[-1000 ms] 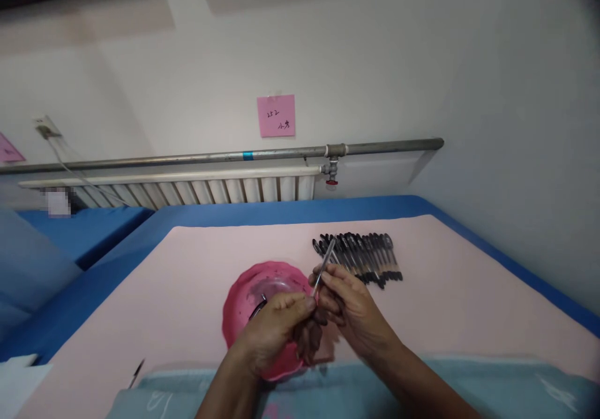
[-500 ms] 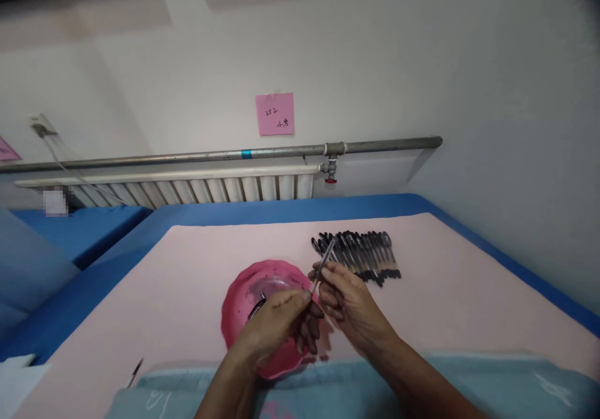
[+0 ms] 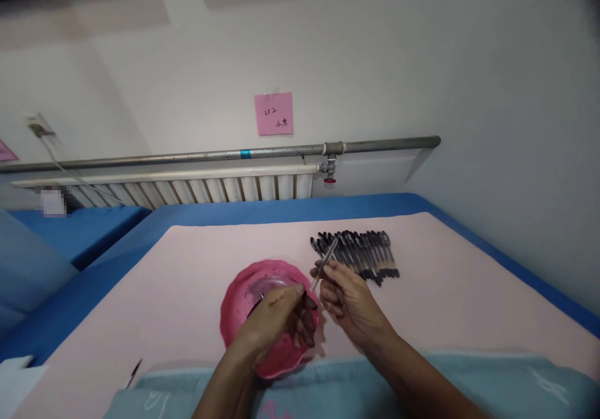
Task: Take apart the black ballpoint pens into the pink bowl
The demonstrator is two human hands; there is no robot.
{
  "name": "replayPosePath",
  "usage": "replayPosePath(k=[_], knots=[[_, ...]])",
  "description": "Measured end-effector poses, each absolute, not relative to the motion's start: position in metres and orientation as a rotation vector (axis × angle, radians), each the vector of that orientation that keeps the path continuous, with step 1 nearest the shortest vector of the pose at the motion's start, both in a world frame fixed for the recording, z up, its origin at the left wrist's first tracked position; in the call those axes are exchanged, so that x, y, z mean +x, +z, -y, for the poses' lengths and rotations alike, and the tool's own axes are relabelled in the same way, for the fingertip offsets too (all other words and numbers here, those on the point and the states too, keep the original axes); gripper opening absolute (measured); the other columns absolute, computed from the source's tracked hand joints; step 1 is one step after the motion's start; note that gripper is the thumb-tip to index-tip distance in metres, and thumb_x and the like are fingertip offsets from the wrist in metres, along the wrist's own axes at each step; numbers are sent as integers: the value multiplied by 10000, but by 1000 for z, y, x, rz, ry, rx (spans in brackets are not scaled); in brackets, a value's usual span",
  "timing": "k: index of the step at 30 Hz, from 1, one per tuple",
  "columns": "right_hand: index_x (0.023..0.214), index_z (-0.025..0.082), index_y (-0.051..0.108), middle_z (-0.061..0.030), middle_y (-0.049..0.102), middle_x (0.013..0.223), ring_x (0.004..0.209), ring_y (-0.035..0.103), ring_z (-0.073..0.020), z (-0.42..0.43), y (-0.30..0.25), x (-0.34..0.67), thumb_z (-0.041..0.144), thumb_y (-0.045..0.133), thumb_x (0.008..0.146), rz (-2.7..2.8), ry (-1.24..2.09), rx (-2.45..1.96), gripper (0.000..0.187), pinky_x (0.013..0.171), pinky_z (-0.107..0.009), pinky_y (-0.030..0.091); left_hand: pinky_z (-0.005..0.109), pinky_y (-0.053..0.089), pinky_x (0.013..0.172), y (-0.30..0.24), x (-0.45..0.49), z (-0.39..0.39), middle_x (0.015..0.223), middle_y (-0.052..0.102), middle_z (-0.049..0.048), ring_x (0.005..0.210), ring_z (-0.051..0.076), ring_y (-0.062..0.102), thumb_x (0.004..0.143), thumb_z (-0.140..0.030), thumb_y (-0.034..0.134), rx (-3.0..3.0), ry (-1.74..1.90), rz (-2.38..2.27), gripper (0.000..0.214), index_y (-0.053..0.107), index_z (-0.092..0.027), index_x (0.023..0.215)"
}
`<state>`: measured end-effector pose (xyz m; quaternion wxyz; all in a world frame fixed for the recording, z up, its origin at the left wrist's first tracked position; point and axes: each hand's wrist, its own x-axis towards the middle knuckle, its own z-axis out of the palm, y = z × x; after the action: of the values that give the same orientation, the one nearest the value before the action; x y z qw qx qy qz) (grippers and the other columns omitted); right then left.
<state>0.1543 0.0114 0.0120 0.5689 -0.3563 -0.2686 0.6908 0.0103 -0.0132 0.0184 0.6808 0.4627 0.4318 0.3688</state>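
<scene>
In my right hand [image 3: 345,295] a slim clear pen barrel [image 3: 329,254] is pinched between thumb and fingertips, tilted with its upper end toward the pens behind. My left hand [image 3: 280,320] is over a pink scalloped bowl [image 3: 227,309], its thumb and forefinger closed near the barrel's lower end. A small dark spot shows at those fingertips, too small to name. Dark stains mark the fingers. Inside the bowl, a dark slender piece [image 3: 254,308] is partly hidden by my left hand. Several black-capped pens [image 3: 363,253] lie side by side behind my right hand.
A pale pink sheet [image 3: 197,250] covers the blue-edged table. A thin dark-tipped stick [image 3: 134,372] lies at the front left, by a teal cloth [image 3: 478,384] along the near edge. Behind stand a radiator [image 3: 234,187] and a pipe [image 3: 389,146] with a red-handled valve.
My left fingertips have drawn slightly left, off the lower end of the pen barrel, opening a small gap. My right hand keeps the barrel in nearly the same place.
</scene>
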Motion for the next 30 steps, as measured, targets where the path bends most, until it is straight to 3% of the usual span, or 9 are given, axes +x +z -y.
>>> replayPosePath(k=[5, 9, 13, 20, 30], knots=[[819, 186, 562, 36, 588, 654, 406, 316, -29, -12, 12, 155, 285, 735, 620, 658, 1575, -884, 281, 337, -158, 120, 246, 375, 465, 24, -10, 10, 533, 575, 2, 440, 129, 512, 779, -373, 552, 1214, 726, -1055, 230, 583, -198, 632], [795, 190, 555, 75, 491, 491, 385, 311, -43, -10, 11, 155, 295, 695, 667, 716, 1562, -950, 217, 348, -158, 128, 228, 374, 481, 22, -23, 6, 609, 580, -2, 526, 135, 526, 727, -252, 584, 1448, 678, -1145, 90, 647, -190, 709], [712, 184, 562, 90, 415, 403, 360, 305, -46, -7, 9, 150, 287, 655, 698, 869, 1595, -995, 140, 356, -164, 146, 215, 353, 478, 18, -23, 2, 669, 611, 16, 575, 139, 528, 717, -247, 598, 1460, 819, -1242, 118, 687, -183, 762], [698, 187, 577, 64, 486, 496, 367, 339, -42, 5, 6, 141, 226, 572, 727, 1232, 1697, -1010, 49, 366, -175, 189, 194, 249, 414, 22, -20, -1, 545, 482, -51, 428, 55, 354, 697, -420, 673, 941, 1183, -1035, 313, 663, -141, 837], [669, 203, 582, 61, 485, 477, 367, 362, -58, 15, 13, 139, 174, 553, 739, 1399, 1660, -1041, 81, 370, -188, 250, 170, 244, 396, 22, -19, -2, 540, 517, -48, 425, 37, 390, 606, -281, 776, 750, 1245, -922, 260, 617, -122, 738]])
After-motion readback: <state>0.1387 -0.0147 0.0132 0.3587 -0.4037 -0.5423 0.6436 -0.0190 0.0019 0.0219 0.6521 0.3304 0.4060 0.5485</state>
